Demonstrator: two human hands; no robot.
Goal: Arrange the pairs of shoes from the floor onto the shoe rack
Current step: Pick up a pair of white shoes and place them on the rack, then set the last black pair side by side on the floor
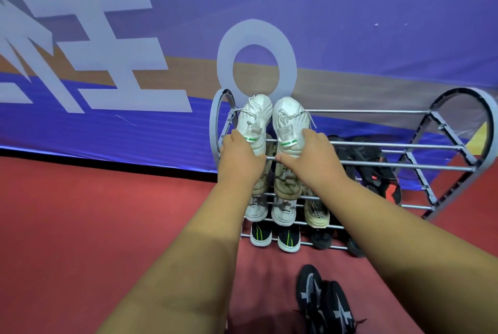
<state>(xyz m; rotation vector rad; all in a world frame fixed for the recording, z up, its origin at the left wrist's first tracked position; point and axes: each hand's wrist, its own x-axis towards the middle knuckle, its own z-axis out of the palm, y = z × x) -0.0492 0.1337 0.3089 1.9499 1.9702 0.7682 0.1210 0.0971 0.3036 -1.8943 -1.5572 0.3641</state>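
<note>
- Black knit sneakers with white star marks [324, 304] lie nearest the camera, on the red floor [80, 225], between the forearms, clear of both hands.
- Left hand [239, 158] closed over the heel of the left white lace-up sneaker [253, 118]; fingers wrap the far side, mostly hidden.
- Right hand [310, 157] closed over the heel of the right white lace-up sneaker [289, 120], thumb along the heel's bottom edge.
- Both white sneakers sit side by side, touching, toes pointing away, on the top tier at the left end of the grey metal-bar shoe rack with arched ends [404, 146].
- Beige pair [285, 182] on the tier under the hands, partly covered by them.
- White pair with black heel tags [283, 212] lower; a beige shoe [316, 212] just beside it.
- Black-and-white pair with green stripes [275, 238] on the bottom tier.
- Dark shoes with red-orange patches [377, 174] on the rack's right side.
- Blue banner with pale lettering [107, 50] behind the rack.
</note>
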